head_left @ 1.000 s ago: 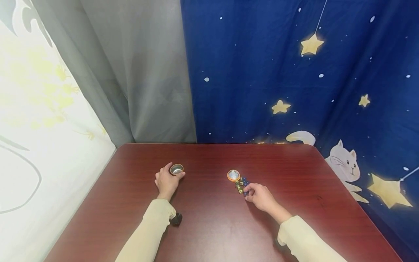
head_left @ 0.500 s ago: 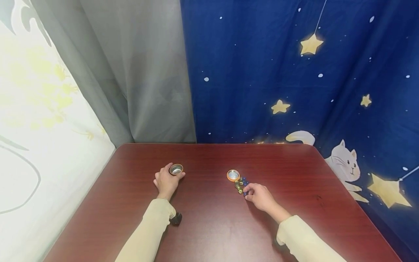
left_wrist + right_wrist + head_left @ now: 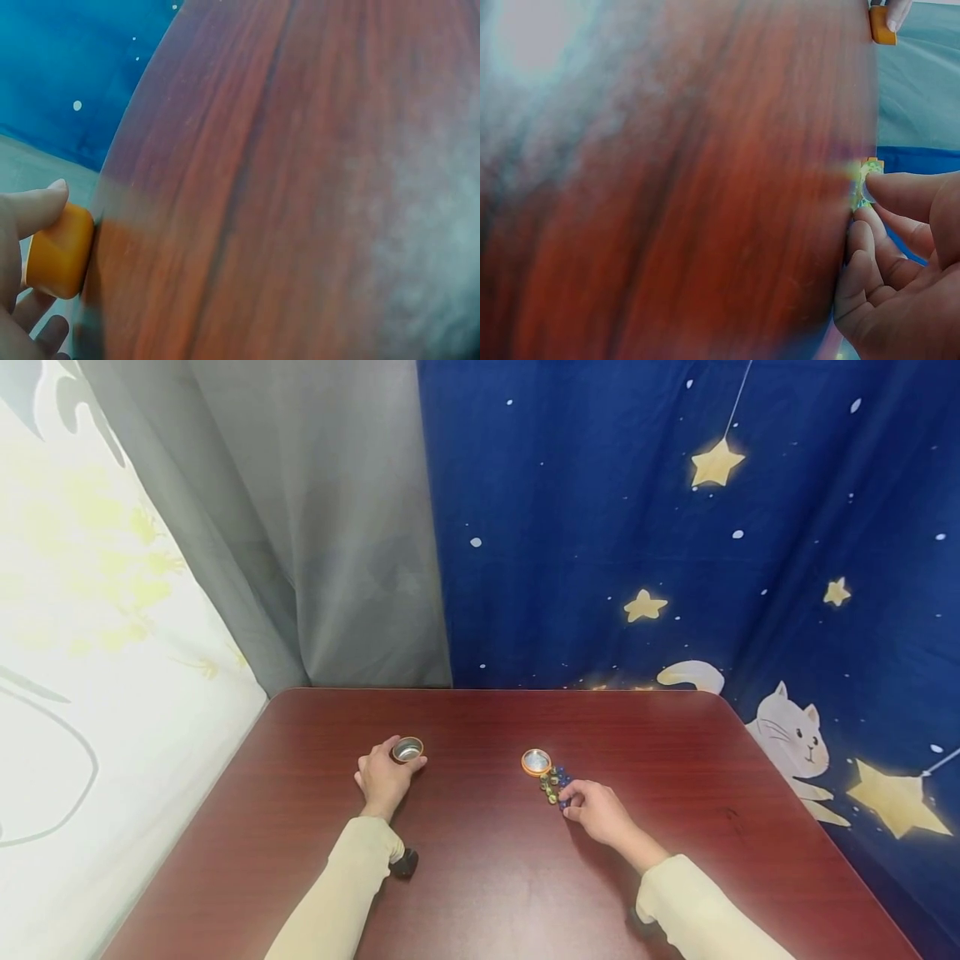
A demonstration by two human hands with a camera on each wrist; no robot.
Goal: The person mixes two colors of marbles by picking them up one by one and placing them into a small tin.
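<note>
My left hand (image 3: 384, 781) grips a small round tin (image 3: 407, 750) on the left side of the table, thumb and fingers around its wall. Its inside is silver; the left wrist view shows the orange outer wall (image 3: 61, 251). Right of centre, my right hand (image 3: 597, 810) has its thumb and index finger around a blue marble (image 3: 563, 806) at the near edge of a small cluster. Yellow-green marbles (image 3: 551, 797) lie just left of the fingertips. Behind the cluster rests an orange-rimmed round lid (image 3: 536, 762), silver side up. The fingers partly hide the marbles.
The dark red wooden table (image 3: 480, 877) has rounded far corners. Past its far edge hang a grey curtain (image 3: 360, 527) and a blue curtain (image 3: 555, 527) with stars. A black wrist camera (image 3: 405, 862) sits at the left cuff.
</note>
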